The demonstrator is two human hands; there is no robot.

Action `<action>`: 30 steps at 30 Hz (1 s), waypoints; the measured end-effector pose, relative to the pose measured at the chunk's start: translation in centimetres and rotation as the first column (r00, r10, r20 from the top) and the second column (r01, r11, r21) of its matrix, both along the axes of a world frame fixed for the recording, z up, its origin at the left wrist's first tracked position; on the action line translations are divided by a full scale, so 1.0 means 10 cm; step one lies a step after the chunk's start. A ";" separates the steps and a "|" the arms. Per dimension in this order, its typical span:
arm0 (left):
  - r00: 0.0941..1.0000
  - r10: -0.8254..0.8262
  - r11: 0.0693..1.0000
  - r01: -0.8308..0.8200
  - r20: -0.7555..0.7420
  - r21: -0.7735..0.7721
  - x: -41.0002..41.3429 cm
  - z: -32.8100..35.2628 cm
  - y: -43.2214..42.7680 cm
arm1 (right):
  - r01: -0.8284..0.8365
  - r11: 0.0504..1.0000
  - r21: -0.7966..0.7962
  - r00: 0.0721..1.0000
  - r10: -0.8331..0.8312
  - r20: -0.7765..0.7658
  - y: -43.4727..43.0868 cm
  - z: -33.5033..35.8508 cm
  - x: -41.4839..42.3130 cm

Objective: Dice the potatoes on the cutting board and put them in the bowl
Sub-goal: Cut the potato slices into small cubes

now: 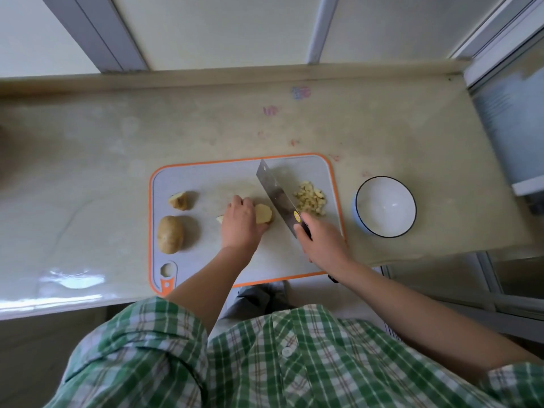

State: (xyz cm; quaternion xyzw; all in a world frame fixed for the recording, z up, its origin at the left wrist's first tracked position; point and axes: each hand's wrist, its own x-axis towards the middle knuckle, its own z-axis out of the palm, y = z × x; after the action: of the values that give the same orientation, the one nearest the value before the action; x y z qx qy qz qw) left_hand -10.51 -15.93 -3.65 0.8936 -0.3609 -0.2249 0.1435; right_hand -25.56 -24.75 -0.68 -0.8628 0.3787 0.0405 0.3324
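Observation:
A grey cutting board (pixel 206 178) with an orange rim lies on the counter. My left hand (pixel 240 222) grips a cut potato piece (pixel 264 213) near the board's middle. My right hand (pixel 322 241) holds a cleaver (pixel 276 197) by its handle, the blade angled just right of that piece. A pile of diced potato (pixel 311 198) sits on the board's right side. A whole potato (pixel 170 234) and a cut chunk (pixel 178 200) lie at the board's left. An empty white bowl (pixel 385 206) with a dark rim stands right of the board.
The pale counter (pixel 103 172) stretches far to the left and behind the board. Its front edge runs just below the board. A window frame (pixel 97 33) rises behind the counter, and a grey appliance (pixel 512 128) stands at the far right.

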 end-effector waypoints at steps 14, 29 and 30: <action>0.921 0.307 0.938 -0.335 -0.241 -0.086 -0.06 -0.01 -0.01 | -0.152 0.986 -0.068 0.980 0.141 -0.142 -0.01 -0.03 0.13; 0.766 0.527 0.817 -0.576 -0.369 -0.027 0.02 0.02 -0.10 | -0.207 0.965 -0.160 0.973 0.185 -0.141 -0.06 0.13 0.24; 0.765 0.527 0.818 -0.575 -0.369 -0.022 0.02 0.02 -0.11 | -0.209 0.965 -0.156 0.972 0.187 -0.145 -0.05 0.13 0.25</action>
State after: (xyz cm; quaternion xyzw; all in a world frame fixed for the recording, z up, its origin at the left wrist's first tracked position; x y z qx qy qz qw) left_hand -10.31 -17.02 -3.41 0.8944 -0.0654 -0.3015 0.3240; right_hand -23.10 -25.30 0.61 -0.9172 0.3132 0.0968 0.2265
